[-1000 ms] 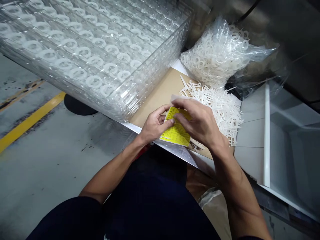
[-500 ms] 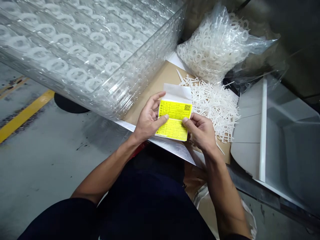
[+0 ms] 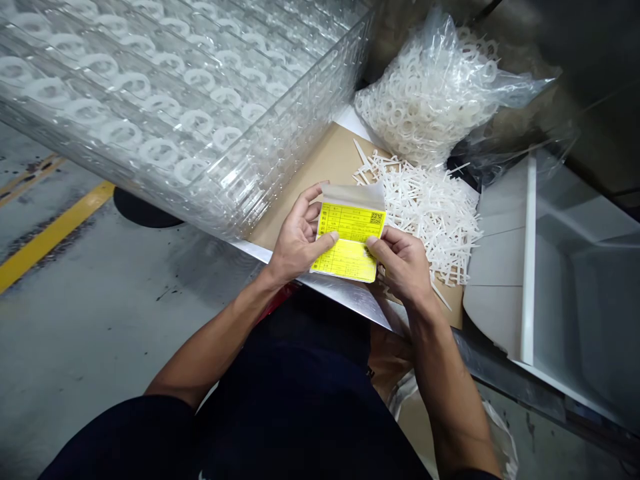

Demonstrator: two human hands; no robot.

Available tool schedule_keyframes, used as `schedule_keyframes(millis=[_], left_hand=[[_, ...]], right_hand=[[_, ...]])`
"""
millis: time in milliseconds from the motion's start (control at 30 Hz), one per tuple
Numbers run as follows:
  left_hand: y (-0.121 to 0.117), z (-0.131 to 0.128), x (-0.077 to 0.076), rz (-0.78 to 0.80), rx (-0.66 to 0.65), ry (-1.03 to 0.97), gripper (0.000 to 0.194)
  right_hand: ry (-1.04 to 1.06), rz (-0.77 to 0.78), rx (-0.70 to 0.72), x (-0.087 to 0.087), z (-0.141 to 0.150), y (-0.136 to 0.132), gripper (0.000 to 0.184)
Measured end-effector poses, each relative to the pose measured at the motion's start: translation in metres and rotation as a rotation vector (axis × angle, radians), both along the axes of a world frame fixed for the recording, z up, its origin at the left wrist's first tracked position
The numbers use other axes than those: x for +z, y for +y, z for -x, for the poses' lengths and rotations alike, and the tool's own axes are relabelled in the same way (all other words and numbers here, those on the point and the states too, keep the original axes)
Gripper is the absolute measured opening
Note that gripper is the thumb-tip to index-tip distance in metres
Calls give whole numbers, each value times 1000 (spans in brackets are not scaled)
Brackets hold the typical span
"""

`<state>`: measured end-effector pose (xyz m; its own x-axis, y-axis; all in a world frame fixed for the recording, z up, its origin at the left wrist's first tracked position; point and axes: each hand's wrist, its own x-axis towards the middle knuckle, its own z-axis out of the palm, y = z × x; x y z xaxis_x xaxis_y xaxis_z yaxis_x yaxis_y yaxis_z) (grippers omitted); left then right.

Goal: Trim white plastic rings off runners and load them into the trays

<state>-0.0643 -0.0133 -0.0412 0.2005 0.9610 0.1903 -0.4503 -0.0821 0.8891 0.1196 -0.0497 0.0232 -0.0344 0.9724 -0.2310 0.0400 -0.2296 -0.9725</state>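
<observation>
A yellow label [image 3: 350,223] sits between both hands at the middle of the frame, with a pale paper flap [image 3: 353,195] standing off its top edge. The left hand [image 3: 299,233] and right hand [image 3: 403,263] each clamp one side, both grips closed on the label with the thumb on the printed face, which seems to keep it flat and the print uncovered. Beyond it, a cardboard sheet [image 3: 320,160] carries a heap of white plastic strips [image 3: 425,213]; a bag of white rings [image 3: 420,93] lies upper right, and a clear plastic tray [image 3: 300,127] fills the upper left.
</observation>
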Motion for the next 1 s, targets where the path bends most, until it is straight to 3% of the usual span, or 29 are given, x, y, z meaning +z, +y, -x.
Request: schedule_keyframes(millis=[600,1000], left_hand=[[1,1,-4,-33,-12,3,64],[-1,3,-3,1,-37,-29,61]], right_hand=[[-56,-19,7,-7,-6,-1,23],[-5,-52,19,-6,-5,-2,19]])
